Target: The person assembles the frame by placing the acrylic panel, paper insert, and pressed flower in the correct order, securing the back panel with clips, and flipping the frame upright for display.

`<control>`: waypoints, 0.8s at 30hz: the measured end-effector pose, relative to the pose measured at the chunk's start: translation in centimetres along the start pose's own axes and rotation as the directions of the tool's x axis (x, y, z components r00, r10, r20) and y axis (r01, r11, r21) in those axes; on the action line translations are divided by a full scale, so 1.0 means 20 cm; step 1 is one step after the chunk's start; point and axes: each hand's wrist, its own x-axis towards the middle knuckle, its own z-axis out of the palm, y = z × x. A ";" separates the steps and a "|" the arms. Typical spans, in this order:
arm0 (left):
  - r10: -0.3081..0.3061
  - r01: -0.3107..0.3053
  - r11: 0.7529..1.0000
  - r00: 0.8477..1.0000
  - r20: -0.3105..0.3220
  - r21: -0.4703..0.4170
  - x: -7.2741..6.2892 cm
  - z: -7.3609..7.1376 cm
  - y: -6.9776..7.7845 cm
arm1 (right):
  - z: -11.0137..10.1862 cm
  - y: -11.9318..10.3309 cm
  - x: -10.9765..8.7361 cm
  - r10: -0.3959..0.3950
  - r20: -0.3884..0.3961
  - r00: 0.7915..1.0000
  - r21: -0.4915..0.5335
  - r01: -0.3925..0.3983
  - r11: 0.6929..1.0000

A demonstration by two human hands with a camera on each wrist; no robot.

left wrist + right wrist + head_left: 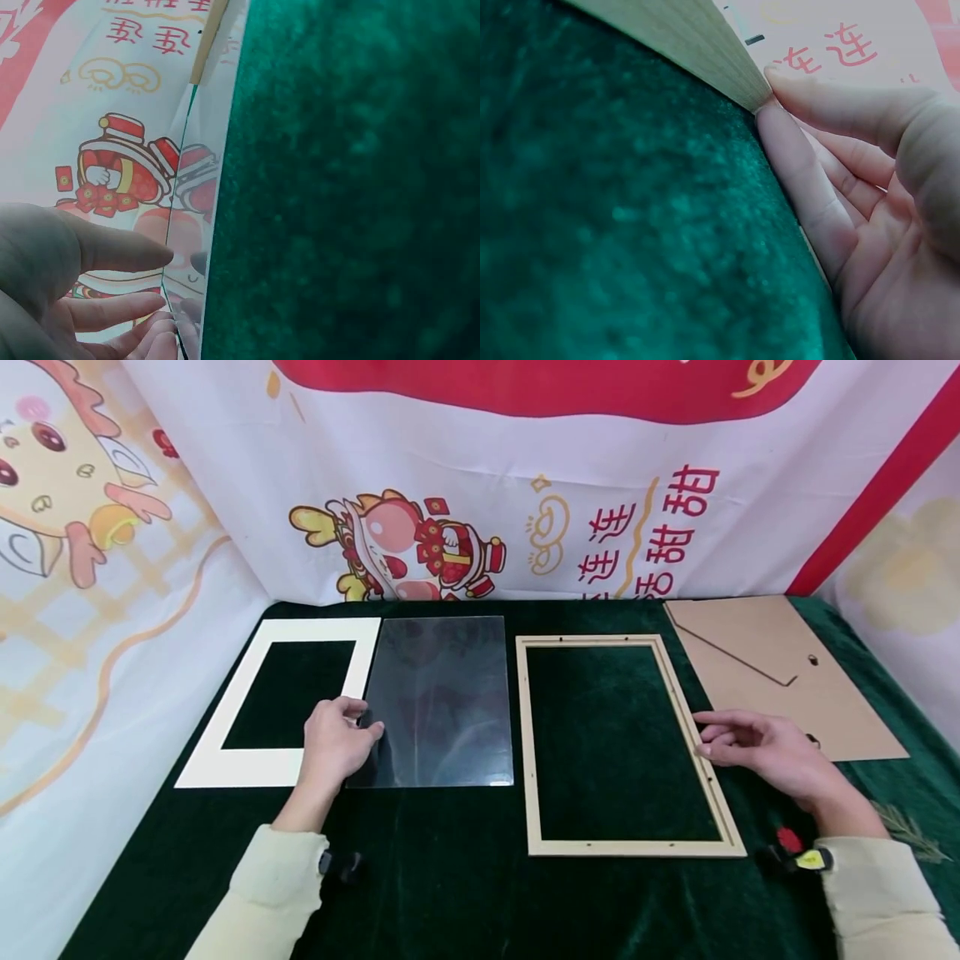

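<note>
In the head view my left hand point(335, 742) is over the left edge of a clear plastic sheet point(442, 702), beside a white picture mat point(225, 767). Its thumb and fingers lie apart; the left wrist view shows their reflections in the glossy sheet, with nothing between the tips. My right hand point(761, 752) holds the right bar of a pale wooden picture frame point(637, 847), thumb and index finger at its outer edge. From the right wrist, the fingertips pinch the edge of the bar point(697, 45); the other fingers are loosely bent.
A brown backing board point(772, 652) with a thin stand line lies at the back right. Near the right sleeve are a red flower point(789, 839) and a green sprig point(911, 831). Dark green cloth point(450, 877) covers the table, and a printed white cloth point(465, 460) hangs behind it.
</note>
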 end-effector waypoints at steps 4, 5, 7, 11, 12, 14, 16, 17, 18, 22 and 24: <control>0.005 -0.005 1.000 1.000 -0.017 0.021 0.02 0.01 -0.01 | 0.00 0.00 0.00 -0.001 0.000 1.000 0.012 0.001 1.000; 0.004 -0.004 1.000 1.000 -0.020 0.024 0.02 0.01 -0.01 | 0.00 0.00 0.00 -0.003 0.000 1.000 0.014 0.003 1.000; 0.000 0.001 0.999 1.000 -0.018 0.033 0.03 0.02 -0.01 | 0.00 0.00 0.00 -0.007 0.000 1.000 0.021 0.007 1.000; -0.022 0.022 0.997 1.000 -0.002 0.070 0.04 0.02 0.01 | 0.00 0.00 0.00 -0.005 0.000 1.000 0.028 0.005 1.000; -0.028 0.028 0.996 1.000 0.005 0.084 0.05 0.02 0.01 | 0.00 0.00 0.00 -0.003 0.000 1.000 0.029 0.003 1.000; -0.042 0.039 0.993 0.999 0.023 0.111 0.06 0.01 0.03 | 0.00 0.01 0.00 0.001 0.001 1.000 0.032 -0.001 0.999; -0.052 0.045 0.989 0.998 0.047 0.141 0.07 0.01 0.04 | -0.01 0.01 0.00 0.004 0.003 1.000 0.035 -0.004 0.999; -0.056 0.046 0.987 0.997 0.059 0.155 0.07 0.00 0.04 | -0.01 0.01 0.00 0.003 0.004 1.000 0.036 -0.004 0.999; -0.059 0.046 0.985 0.996 0.073 0.168 0.08 0.00 0.05 | -0.01 0.00 0.00 0.003 0.005 1.000 0.038 -0.003 0.999; -0.068 0.037 0.973 0.989 0.129 0.227 0.10 -0.02 0.05 | 0.00 0.00 0.00 -0.004 0.003 1.000 0.044 0.004 0.999; -0.078 0.039 0.968 0.985 0.152 0.248 0.11 -0.02 0.05 | 0.00 0.01 0.00 -0.008 0.003 1.000 0.049 0.008 0.999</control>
